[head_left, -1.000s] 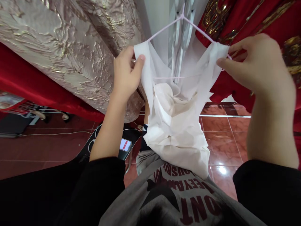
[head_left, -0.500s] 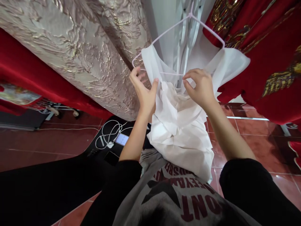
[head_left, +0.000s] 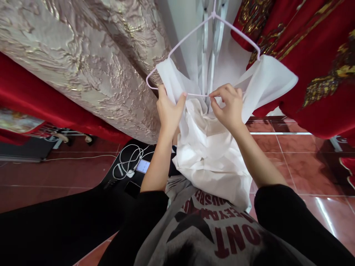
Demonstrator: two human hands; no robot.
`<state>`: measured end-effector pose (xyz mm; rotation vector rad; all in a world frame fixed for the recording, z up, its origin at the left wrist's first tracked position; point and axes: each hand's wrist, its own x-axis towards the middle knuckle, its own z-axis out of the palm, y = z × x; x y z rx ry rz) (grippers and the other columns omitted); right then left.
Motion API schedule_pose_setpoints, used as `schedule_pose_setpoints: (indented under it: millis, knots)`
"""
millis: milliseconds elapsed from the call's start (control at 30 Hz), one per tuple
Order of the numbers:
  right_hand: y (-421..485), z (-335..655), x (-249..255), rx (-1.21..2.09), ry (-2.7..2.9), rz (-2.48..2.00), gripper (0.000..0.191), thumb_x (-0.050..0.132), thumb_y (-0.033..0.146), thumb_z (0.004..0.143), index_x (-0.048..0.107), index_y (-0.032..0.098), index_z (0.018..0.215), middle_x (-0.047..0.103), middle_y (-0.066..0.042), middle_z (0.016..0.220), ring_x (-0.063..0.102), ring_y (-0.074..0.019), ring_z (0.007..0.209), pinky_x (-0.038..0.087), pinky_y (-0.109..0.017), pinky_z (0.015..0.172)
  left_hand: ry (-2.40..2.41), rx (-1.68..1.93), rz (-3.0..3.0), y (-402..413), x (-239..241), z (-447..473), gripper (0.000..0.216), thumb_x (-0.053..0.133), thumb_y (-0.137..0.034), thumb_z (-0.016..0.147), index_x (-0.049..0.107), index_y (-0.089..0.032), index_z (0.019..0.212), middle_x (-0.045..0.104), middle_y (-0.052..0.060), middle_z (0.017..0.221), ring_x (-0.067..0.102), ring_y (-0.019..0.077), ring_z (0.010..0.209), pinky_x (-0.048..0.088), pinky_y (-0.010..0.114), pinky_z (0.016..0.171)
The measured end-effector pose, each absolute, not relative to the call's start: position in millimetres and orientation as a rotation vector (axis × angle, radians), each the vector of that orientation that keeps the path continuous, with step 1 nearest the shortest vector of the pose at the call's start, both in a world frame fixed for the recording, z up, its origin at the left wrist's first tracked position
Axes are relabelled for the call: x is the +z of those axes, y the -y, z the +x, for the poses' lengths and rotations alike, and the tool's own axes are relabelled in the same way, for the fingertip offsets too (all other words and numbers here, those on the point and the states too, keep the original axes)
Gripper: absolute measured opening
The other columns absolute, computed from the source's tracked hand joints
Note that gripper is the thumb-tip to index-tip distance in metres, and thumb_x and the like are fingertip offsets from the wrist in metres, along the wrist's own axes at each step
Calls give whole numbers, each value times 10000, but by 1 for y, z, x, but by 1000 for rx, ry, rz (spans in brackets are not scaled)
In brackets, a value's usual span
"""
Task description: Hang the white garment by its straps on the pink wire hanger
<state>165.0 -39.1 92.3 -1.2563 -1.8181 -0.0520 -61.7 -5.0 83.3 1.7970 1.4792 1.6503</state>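
Observation:
A white sleeveless garment [head_left: 210, 155] hangs by its shoulders on a thin pale pink hanger [head_left: 191, 34], its lower part bunched against my lap. My left hand [head_left: 169, 112] is closed round the garment's left shoulder strip, thumb in front and fingers partly hidden behind the cloth, close to the hanger's lower bar. With thumb and fingertips, my right hand [head_left: 229, 105] pinches that lower bar near its middle, just above the neckline. The right shoulder piece [head_left: 273, 79] spreads out loosely beyond my right hand.
Embossed beige-pink fabric [head_left: 116, 74] hangs at left, beside red cloth [head_left: 41, 96]. Red garments with gold sequins [head_left: 310, 66] hang at right. Near my left forearm, a phone [head_left: 142, 166] and a white cable [head_left: 122, 162] lie on a black surface. The floor [head_left: 302, 166] is red tile.
My left hand's fingers, spread apart before, have closed at the garment's shoulder. Hanger and garment top have shifted slightly left in view. My right hand still pinches near the bar.

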Motion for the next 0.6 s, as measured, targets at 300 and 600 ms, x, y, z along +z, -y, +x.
schedule_pose_setpoints:
  millis: [300, 600]
  knots:
    - [41, 162, 92, -85, 1791, -1260, 162, 528, 279, 1012, 677, 216, 998, 692, -82, 1047, 670, -259, 961, 445, -522, 1049, -1558, 1558, 1861, -18, 99, -66, 452, 856, -503, 839, 581, -260, 1103, 698, 113, 1216, 620, 363, 1325, 500, 529, 1124]
    - [40, 160, 94, -28, 1791, -1228, 149, 542, 296, 1009, 664, 218, 973, 682, -52, 1004, 657, -229, 935, 433, -522, 1097, -1532, 1743, 1779, 1, 118, -82, 269, 743, -398, 865, 566, -240, 737, 529, -11, 624, 626, 221, 751, 511, 342, 671]
